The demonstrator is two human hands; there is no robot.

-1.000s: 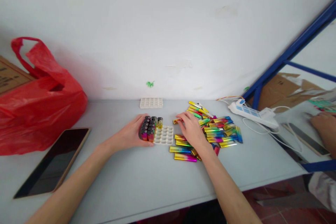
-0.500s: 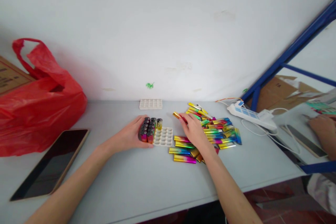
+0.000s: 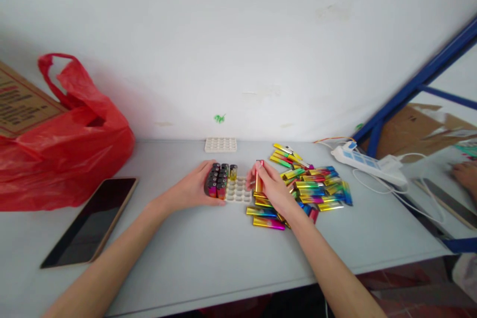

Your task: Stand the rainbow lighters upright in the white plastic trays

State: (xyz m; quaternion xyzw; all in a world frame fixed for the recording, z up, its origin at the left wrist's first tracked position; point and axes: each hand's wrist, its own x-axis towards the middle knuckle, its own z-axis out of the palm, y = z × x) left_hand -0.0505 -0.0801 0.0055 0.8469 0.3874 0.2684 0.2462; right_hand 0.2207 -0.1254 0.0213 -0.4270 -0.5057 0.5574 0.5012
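Observation:
A white tray (image 3: pixel 238 191) with round holes lies on the table, its left part filled with upright, black-topped coloured cases (image 3: pixel 220 179). My left hand (image 3: pixel 197 184) curls round the left side of this group, thumb at the front, fingers partly hidden behind. A single yellowish black-topped case (image 3: pixel 233 172) stands apart in the tray. Just right of the tray, my right hand (image 3: pixel 270 184) pinches a shiny red-gold case (image 3: pixel 259 179), held roughly upright. Beneath and beside that hand spreads a pile of shiny multicoloured cases (image 3: pixel 311 191) lying flat.
A second white tray (image 3: pixel 220 145) sits against the wall. At left are a red plastic bag (image 3: pixel 89 149), a cardboard box (image 3: pixel 26 102) and a dark tablet (image 3: pixel 91 223). A white power strip (image 3: pixel 368 165) with cables and a blue frame (image 3: pixel 417 79) stand right; beyond, another person's hand (image 3: pixel 465 176).
My right hand has turned the case from lying nearly flat to roughly upright, beside the tray. My left hand stays round the black-topped cases. The whole view has shifted slightly.

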